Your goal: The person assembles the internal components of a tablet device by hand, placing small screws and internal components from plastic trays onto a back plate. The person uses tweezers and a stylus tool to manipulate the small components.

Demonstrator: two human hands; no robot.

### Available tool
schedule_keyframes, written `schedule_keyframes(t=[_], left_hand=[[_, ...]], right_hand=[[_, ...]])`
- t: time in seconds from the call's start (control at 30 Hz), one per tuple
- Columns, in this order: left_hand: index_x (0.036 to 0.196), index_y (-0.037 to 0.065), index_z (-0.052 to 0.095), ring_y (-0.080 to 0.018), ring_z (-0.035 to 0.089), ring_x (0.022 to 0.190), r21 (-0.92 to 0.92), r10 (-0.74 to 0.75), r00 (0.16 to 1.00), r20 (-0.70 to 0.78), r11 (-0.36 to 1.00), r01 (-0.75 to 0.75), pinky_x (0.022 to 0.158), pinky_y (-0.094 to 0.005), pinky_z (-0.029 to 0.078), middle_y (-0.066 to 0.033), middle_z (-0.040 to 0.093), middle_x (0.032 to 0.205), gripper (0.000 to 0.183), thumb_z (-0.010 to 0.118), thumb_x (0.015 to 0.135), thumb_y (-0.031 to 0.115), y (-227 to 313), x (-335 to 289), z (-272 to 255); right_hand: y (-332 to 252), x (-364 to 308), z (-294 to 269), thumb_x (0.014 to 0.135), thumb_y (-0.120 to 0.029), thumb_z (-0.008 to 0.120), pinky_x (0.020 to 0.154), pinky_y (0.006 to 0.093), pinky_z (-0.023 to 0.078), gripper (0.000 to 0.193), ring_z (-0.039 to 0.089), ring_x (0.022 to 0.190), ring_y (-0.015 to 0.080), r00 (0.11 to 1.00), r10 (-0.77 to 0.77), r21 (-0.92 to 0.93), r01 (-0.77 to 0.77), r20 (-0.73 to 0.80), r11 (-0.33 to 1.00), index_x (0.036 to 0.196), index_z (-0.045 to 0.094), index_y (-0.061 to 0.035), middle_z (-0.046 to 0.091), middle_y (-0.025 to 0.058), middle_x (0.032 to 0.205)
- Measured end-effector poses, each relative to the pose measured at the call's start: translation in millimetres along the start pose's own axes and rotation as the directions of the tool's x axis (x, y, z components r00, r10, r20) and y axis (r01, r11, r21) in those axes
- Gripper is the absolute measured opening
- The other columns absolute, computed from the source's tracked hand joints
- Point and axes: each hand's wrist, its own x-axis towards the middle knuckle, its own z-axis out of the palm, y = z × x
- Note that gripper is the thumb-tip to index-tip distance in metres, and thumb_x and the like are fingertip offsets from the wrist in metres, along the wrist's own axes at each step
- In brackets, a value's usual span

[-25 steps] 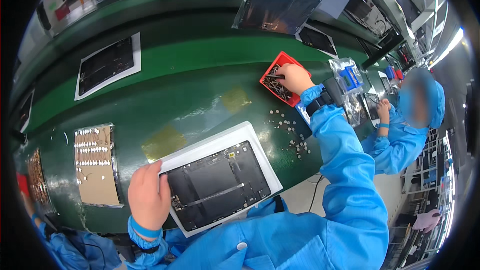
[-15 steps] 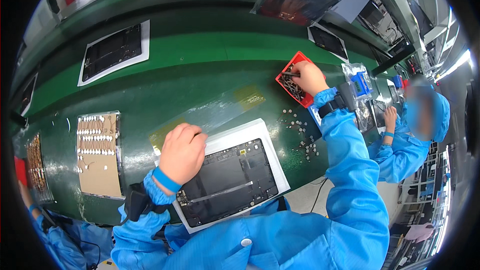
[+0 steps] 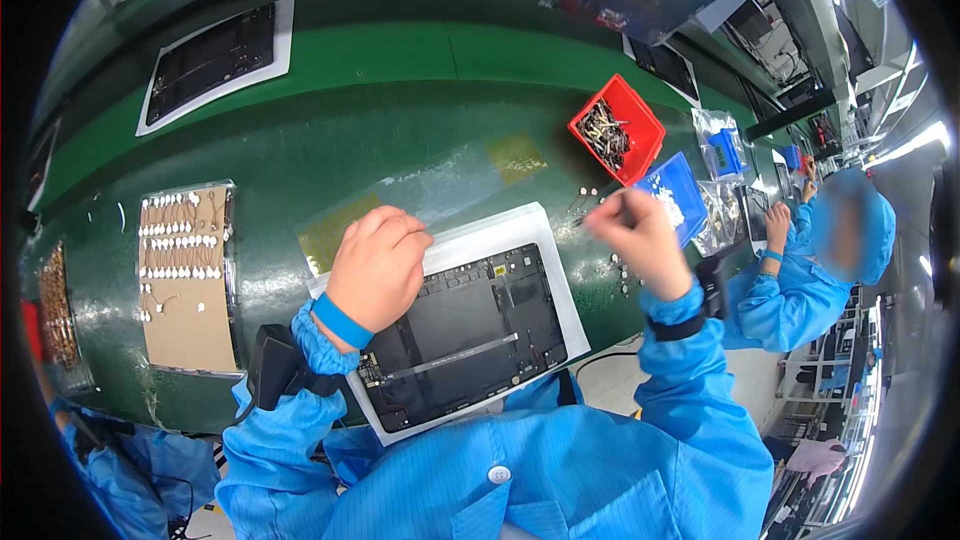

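An opened black tablet housing (image 3: 465, 345) lies tilted on a white sheet (image 3: 545, 230) right in front of me. Over its upper left edge hovers my left hand (image 3: 378, 270), fingers curled together; whatever they may hold is hidden. My right hand (image 3: 645, 245) is closed in a pinch around thin dark tweezers (image 3: 579, 222), mostly covered by the fingers. Below the tweezers, small round parts with short leads (image 3: 616, 262) lie scattered on the green table. Beyond that hand sits a red bin (image 3: 648, 130) with many small metallic parts (image 3: 604, 136).
A blue tray (image 3: 690, 202) with white pieces stands beside the red bin. To the left, a cardboard-backed tray (image 3: 190, 325) holds rows of white round parts on wires. Another tablet housing (image 3: 215, 60) lies on the far left. A co-worker (image 3: 815, 250) sits at right.
My right hand has left the red bin and come back toward me, above the scattered round parts. The left hand stays near the housing's upper left edge.
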Motion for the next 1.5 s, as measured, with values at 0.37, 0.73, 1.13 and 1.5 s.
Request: schedule_keyframes(t=[0.37,0.73,1.13,1.5], left_hand=[[0.086,0.005,0.06,-0.029,0.052,0.098,-0.004,-0.023,1.0,-0.001,1.0,0.023,0.082,-0.0399,0.042,-0.0082,0.057,0.094,0.022,0.059,0.064,0.0,-3,-2,2],[0.085,0.004,0.061,-0.0279,0.051,0.097,0.121,-0.095,0.994,-0.047,0.988,0.1,0.08,-0.0404,0.042,-0.0091,0.057,0.096,0.022,0.06,0.063,0.002,-1,-3,-1],[0.092,0.005,0.062,-0.0309,0.049,0.104,0.256,-0.195,0.981,0.0,0.948,0.189,0.085,-0.0423,0.043,-0.0113,0.055,0.103,0.03,0.06,0.062,0.002,-1,-9,-21],[0.093,0.009,0.063,-0.0318,0.049,0.105,0.326,-0.201,0.979,-0.036,0.924,0.202,0.085,-0.0431,0.041,-0.0121,0.055,0.105,0.029,0.057,0.065,0.005,-9,-19,-16]], right_hand=[[45,-3,53,0.072,-0.016,0.068,0.048,0.0323,0.037,0.022,0.047,0.049,0.018,1.0,0.006,-0.396,0.0,0.015,0.918,0.069,0.055,0.0028,0.049,0.0108,0.054],[42,9,48,0.071,-0.016,0.069,0.054,0.0327,0.041,0.025,0.052,0.058,0.0218,0.991,0.081,-0.448,-0.024,0.109,0.894,0.07,0.05,0.0009,0.053,0.0122,0.063],[-13,17,63,0.093,-0.016,0.044,0.053,0.023,0.038,0.026,0.046,0.058,0.0106,0.965,-0.258,0.251,0.239,0.043,0.938,0.073,0.05,-0.0007,0.05,0.0044,0.072],[1,48,150,0.073,0.0,0.068,0.072,0.0269,0.05,0.019,0.06,0.081,0.0148,0.975,-0.08,0.501,-0.036,0.207,0.864,0.085,0.053,0.0007,0.06,0.0101,0.09]])
